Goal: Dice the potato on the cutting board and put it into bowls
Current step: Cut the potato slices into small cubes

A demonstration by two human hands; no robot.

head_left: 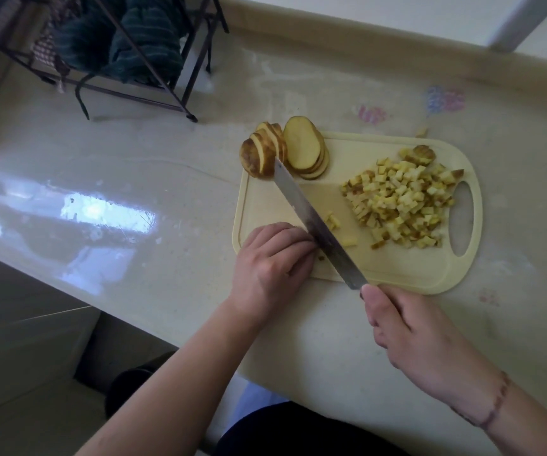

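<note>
A cream cutting board (397, 268) lies on the counter. Sliced potato rounds (301, 149) lean in a stack at the board's far left corner. A pile of diced potato (404, 202) covers its right side near the handle hole. My left hand (272, 261) is curled over a piece of potato at the board's near left edge; the piece is mostly hidden under my fingers. My right hand (410, 330) grips the handle of a long knife (311, 222), whose blade lies right against my left fingertips. A few loose cubes (333, 220) lie just right of the blade.
A dark wire rack (140, 70) hung with green cloths stands at the counter's far left. One potato bit (422, 131) lies on the counter beyond the board. The wall runs behind. The counter's near edge passes below my hands. No bowl is in view.
</note>
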